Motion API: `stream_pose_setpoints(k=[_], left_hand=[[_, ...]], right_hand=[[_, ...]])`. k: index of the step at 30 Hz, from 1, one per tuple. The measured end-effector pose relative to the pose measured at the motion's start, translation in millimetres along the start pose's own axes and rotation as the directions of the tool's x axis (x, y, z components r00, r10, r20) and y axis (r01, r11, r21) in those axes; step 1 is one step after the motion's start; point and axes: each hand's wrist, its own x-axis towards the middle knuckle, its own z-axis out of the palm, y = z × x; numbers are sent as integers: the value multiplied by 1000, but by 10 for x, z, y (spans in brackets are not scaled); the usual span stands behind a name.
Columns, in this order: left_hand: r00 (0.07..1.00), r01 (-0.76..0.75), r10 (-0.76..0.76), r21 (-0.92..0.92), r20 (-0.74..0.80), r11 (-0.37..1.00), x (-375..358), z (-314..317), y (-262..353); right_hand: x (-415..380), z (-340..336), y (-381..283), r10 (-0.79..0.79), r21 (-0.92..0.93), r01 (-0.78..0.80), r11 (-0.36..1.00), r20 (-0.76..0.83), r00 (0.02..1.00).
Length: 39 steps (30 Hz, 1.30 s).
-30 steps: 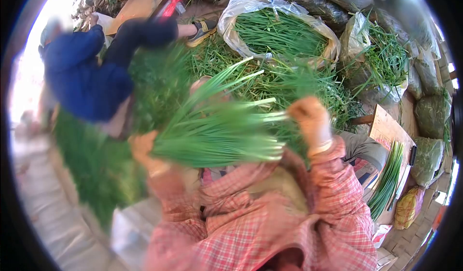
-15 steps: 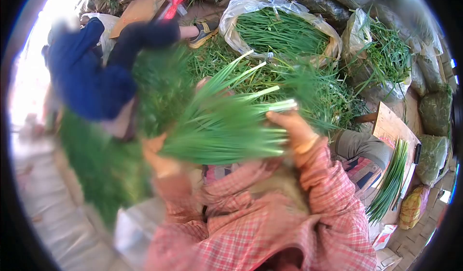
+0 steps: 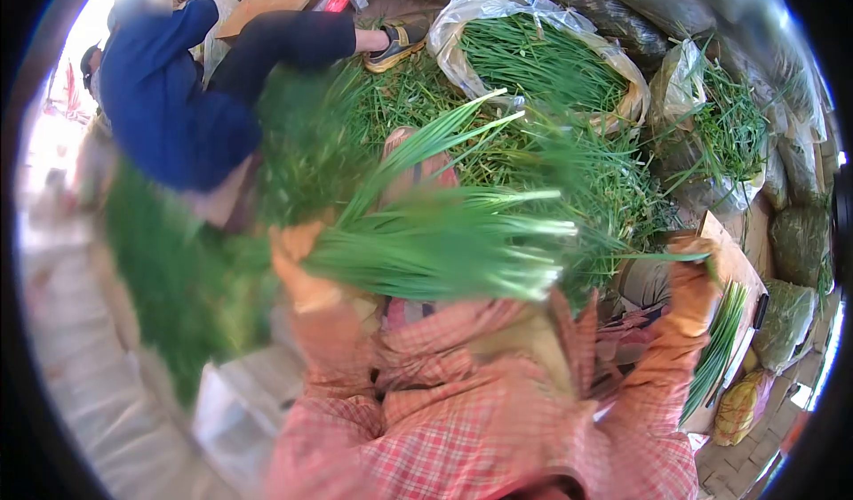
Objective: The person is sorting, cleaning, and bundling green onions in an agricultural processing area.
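The left hand (image 3: 300,264) has fingers closed around the chive bundle (image 3: 444,242). The right hand (image 3: 693,264), well apart, has fingers curled on a loose leaf (image 3: 653,256).

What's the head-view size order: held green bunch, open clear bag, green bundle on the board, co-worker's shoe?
1. Held green bunch and open clear bag: too alike to rank
2. Green bundle on the board
3. Co-worker's shoe

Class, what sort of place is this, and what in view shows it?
Probably a produce-sorting area: a green bunch in the left hand, loose greens spread around, and an open plastic bag full of leaves.
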Motion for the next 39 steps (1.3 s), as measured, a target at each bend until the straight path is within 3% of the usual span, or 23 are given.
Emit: stream_pose_setpoints(k=[1,2,3,4,6,7,10,12,13,14,16,19,21,22,23,24,26,28,30,31,34,36,39], left_hand=[[994,58,-46,-129,96,990,18,-23,37],[997,22,-16,-86,74,996,24,-21,40],[998,-14,17,-47,54,999,23,-8,27],[998,-50,50,-6,36,999,26,10,10],[994,0,11,-94,109,996,18,37,18],[989,28,-8,-134,149,991,15,52,29],[996,-90,90,33,-4,995,-26,140,-3],[983,-6,20,-74,185,997,18,62,74],[961,40,-6,-120,276,992,28,10,109],[976,-13,22,-42,215,999,20,-51,117],[991,-95,83,118,105,988,12,-89,88],[965,-114,53,230,256,966,146,-452,77],[984,-137,109,218,138,966,83,-418,35],[987,-154,139,215,81,964,41,-308,33],[983,-150,132,150,126,977,6,-182,40],[977,-141,124,85,174,986,-30,-35,46],[956,-112,112,-16,272,994,-80,207,30],[929,-82,104,-76,355,994,-140,359,22],[917,-108,118,-47,380,993,-188,453,34],[909,-121,127,-39,396,992,-205,520,24],[965,-234,208,162,161,959,-455,865,-8],[891,-290,215,137,400,947,-414,799,31],[792,-283,169,108,587,953,-371,751,85]], right_hand=[[49,13,-272,-168,-584,-2,811,-237,957],[58,84,-271,-257,-941,-4,338,-96,962],[105,203,-213,-251,-967,7,-257,74,965],[157,351,-128,-155,-651,22,-759,213,965],[84,973,355,7,-834,410,-371,439,899],[9,1243,596,108,-781,535,-323,531,840],[-112,1537,1301,358,-825,566,-3,527,770],[-121,1462,1483,429,-952,174,252,272,861],[-120,1451,1540,493,-934,-47,353,143,858],[-50,1390,1499,606,-870,-259,420,56,793],[4,1337,1364,693,-871,-350,345,-15,721],[-45,1268,1055,639,-591,-502,632,31,768],[34,902,801,491,-567,-380,731,50,870],[91,799,627,452,-598,-317,736,85,888],[196,585,464,401,-747,-262,611,7,916],[374,238,345,380,-970,-113,213,-25,925],[286,519,470,212,-969,248,-16,239,948],[65,994,745,114,-805,519,-288,509,853],[-201,1493,1166,201,-927,373,39,373,906],[-273,1677,1395,227,-921,389,22,383,895],[-401,1879,1992,228,-870,489,-62,464,856],[-439,1879,2147,277,-900,436,-1,419,865],[-525,1861,2081,373,-857,232,461,424,825]])
